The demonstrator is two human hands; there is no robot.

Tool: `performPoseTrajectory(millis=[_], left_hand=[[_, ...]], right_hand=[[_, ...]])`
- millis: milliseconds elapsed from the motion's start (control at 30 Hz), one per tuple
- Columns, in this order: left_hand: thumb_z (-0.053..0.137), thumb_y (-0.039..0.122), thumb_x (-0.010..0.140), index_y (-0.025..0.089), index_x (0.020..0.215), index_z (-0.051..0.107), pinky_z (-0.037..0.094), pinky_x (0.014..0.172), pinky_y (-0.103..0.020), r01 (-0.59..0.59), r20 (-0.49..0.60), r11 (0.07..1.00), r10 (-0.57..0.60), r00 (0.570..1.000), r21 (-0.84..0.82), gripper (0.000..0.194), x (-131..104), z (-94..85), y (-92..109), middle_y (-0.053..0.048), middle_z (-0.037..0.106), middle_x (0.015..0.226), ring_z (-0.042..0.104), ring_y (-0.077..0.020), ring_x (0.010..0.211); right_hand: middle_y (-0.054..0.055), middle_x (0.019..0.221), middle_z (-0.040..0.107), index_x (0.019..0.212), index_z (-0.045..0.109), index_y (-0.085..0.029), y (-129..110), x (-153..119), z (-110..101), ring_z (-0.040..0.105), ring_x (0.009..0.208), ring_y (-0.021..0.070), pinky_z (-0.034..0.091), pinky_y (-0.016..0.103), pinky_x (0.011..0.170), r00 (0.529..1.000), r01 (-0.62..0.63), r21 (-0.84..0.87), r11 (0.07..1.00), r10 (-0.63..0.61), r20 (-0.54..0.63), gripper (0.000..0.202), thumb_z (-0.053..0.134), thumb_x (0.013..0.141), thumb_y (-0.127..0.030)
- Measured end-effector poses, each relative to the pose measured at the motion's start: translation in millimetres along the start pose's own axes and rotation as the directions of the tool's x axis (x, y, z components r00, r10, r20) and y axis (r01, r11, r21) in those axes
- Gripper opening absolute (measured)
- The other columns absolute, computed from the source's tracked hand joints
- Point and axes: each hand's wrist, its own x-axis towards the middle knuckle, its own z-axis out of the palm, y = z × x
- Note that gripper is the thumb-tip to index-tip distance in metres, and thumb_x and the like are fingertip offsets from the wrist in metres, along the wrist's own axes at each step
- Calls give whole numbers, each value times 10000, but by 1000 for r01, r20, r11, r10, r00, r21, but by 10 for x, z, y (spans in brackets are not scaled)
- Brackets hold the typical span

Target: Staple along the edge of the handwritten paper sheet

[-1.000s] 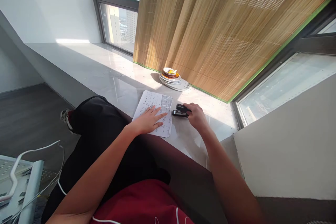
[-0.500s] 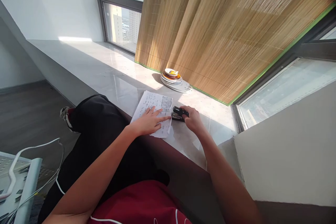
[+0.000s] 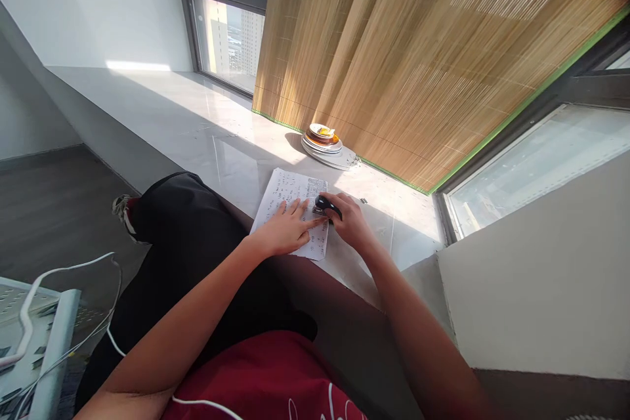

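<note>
Sheets of white paper (image 3: pixel 270 202) with handwriting and a printed block lie on the pale stone sill. My left hand (image 3: pixel 284 231) rests flat on them with its fingers spread, the index finger pointing toward the right edge. My right hand (image 3: pixel 348 218) is wrapped round a black stapler (image 3: pixel 323 204), whose front end is over the paper's right edge. The palm and fingers hide the stapler's rear part. Just beyond the right hand, a small dark piece (image 3: pixel 363 201), too small to name, lies on the sill.
A stack of plates (image 3: pixel 322 149) stands behind the paper, near a bamboo blind (image 3: pixel 394 65). The stone sill (image 3: pixel 236 164) runs along the window, ending at a white wall (image 3: pixel 536 275) on the right. A white metal rack (image 3: pixel 62 335) with cables is at lower left.
The stapler in my right hand has moved left, from beside the paper onto its right edge. My left hand stays flat on the paper. The small dark piece now shows beyond the right hand.
</note>
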Motion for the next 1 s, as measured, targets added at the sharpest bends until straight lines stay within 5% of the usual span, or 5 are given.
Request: performPoseTrajectory(millis=[300,1000], left_hand=[[593,305,1072,376,1633,467,130,1278,-738,32,8,999,-31,999,-18,579,12,99,45,-82,148,1776,36,-492,1609],[546,343,1107,347,1669,403,114,1286,-713,65,87,997,-69,994,52,579,6,32,124,-122,93,1780,40,-507,1601]], right_hand=[[103,1148,701,1459,672,-324,-44,25,190,560,1120,324,441,505,1020,997,-31,-82,996,25,-68,527,503,995,-140],[105,1173,677,1426,698,-313,-140,38,181,528,1135,311,383,475,987,996,-89,-211,973,91,-1,498,487,1022,-112]])
